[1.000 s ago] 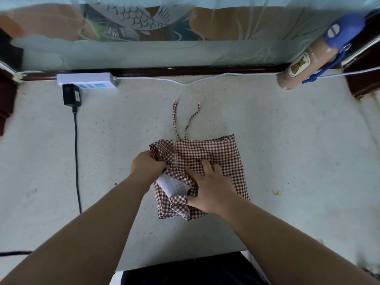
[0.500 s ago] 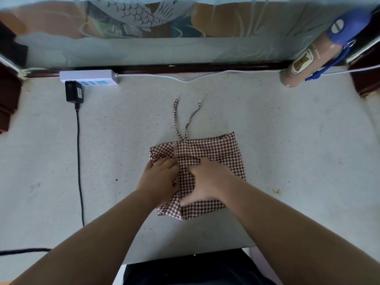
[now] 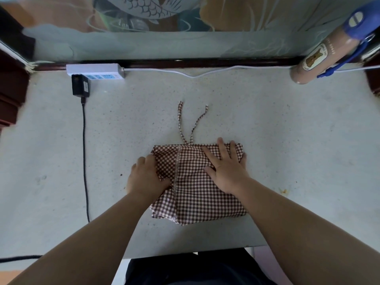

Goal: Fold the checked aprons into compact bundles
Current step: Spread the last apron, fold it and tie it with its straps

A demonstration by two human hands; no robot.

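A brown-and-white checked apron [image 3: 197, 194] lies folded into a rough square on the pale table [image 3: 287, 140], near its front edge. Two thin apron ties [image 3: 192, 122] stick out from its far edge. My right hand [image 3: 226, 167] lies flat on the far right part of the cloth, fingers spread. My left hand [image 3: 146, 177] rests on the apron's left edge, with its fingertips hidden against the cloth; whether it grips the fabric is unclear.
A white power strip [image 3: 95, 72] sits at the back left with a black adapter [image 3: 80, 85] whose cable [image 3: 85, 161] runs down the table's left side. A tan bottle with a blue cap [image 3: 329, 50] leans at the back right. A glass panel stands behind the table.
The bunched apron has been spread into a wider flat square. My right hand moved to the far right corner and flattened out; my left hand moved to the left edge.
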